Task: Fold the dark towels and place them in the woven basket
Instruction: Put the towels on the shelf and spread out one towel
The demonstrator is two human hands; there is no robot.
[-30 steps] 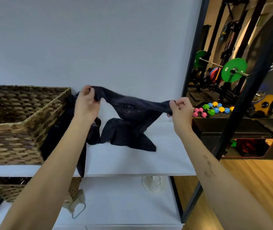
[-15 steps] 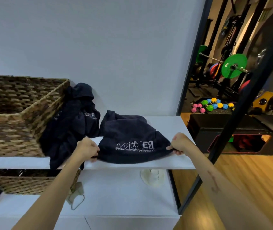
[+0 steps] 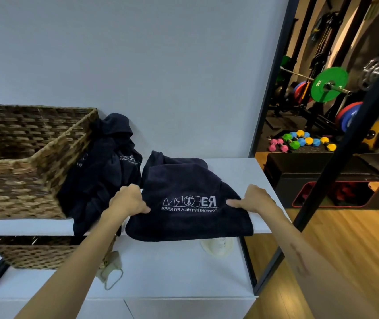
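Dark towel (image 3: 184,180) spread on white desk (image 3: 236,166), pinched at either edge by left hand (image 3: 130,199) and right hand (image 3: 253,199); woven basket (image 3: 23,157) alongside.

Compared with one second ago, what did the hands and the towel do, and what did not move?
The left hand and right hand brought the dark towel down from the air and spread it on the white shelf, logo up, front edge hanging over. Both were pinching its corners; now they hold its side edges. The woven basket and the heap of dark towels beside it stayed in place.
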